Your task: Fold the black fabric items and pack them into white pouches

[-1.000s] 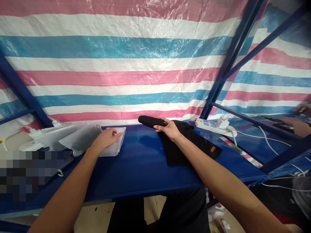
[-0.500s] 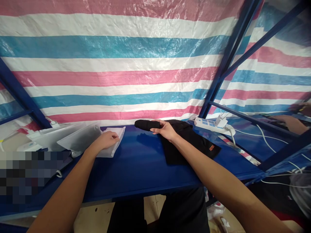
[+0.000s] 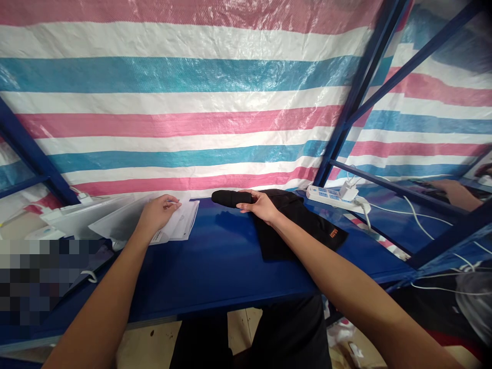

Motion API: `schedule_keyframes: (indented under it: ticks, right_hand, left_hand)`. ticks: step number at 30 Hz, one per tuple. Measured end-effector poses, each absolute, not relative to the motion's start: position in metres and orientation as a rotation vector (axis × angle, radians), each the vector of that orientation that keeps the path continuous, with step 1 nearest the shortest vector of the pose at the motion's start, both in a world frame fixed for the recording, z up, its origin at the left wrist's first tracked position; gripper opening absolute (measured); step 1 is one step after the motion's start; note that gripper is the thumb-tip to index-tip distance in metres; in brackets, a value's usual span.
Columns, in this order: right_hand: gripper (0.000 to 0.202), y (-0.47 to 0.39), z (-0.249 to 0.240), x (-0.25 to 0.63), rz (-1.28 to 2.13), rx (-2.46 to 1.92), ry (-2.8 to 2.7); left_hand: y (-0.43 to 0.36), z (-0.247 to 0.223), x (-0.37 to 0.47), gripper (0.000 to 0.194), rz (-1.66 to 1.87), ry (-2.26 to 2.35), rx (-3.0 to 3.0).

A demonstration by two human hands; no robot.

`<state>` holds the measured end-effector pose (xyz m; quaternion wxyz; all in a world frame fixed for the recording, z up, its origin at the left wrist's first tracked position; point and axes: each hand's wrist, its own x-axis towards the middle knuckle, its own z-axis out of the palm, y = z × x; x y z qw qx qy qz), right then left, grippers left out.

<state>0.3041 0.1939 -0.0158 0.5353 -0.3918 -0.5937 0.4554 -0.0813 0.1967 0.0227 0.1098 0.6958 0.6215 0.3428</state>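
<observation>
My left hand [image 3: 159, 212] is closed in a pinch on the translucent edge of a plastic bag [image 3: 164, 237], lifted above a stack of similar white bags [image 3: 187, 219] on the blue tabletop. My right hand [image 3: 262, 206] grips the end of a tightly rolled black cloth [image 3: 230, 198], thumb on the near side. The roll lies sideways, close to the back of the table. Under my right wrist and forearm a flat black garment [image 3: 274, 241] is spread out, with small orange lettering at its right corner.
More translucent bags [image 3: 115, 218] lean at the left. A white power strip [image 3: 326, 197] with plugs and cables sits at the right, beside blue frame bars [image 3: 346, 120]. Striped plastic sheeting [image 3: 192, 123] hangs behind. Another person's hand [image 3: 453, 192] shows at the far right.
My left hand has risen and moved slightly left, lifting the edge of the top bag from the stack. My right hand keeps its grip on the black roll.
</observation>
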Motion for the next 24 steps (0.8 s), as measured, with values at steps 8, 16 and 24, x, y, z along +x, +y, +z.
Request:
schedule_keyframes:
  ticks: [8,16,24]
  right_hand:
    - [0.066,0.192,-0.012,0.304,1.101,-0.94,-1.375]
    - [0.065,0.182,0.001,0.297,1.067,-0.93,-1.313]
    - [0.066,0.187,-0.005,0.298,1.068,-0.876,-1.279]
  left_hand:
    - [0.192,0.028,-0.077,0.052,1.086,1.515,1.945]
    - [0.181,0.027,-0.049,0.035,1.174,1.544,2.154]
    - [0.179,0.022,-0.041,0.043,1.118,1.489,2.394]
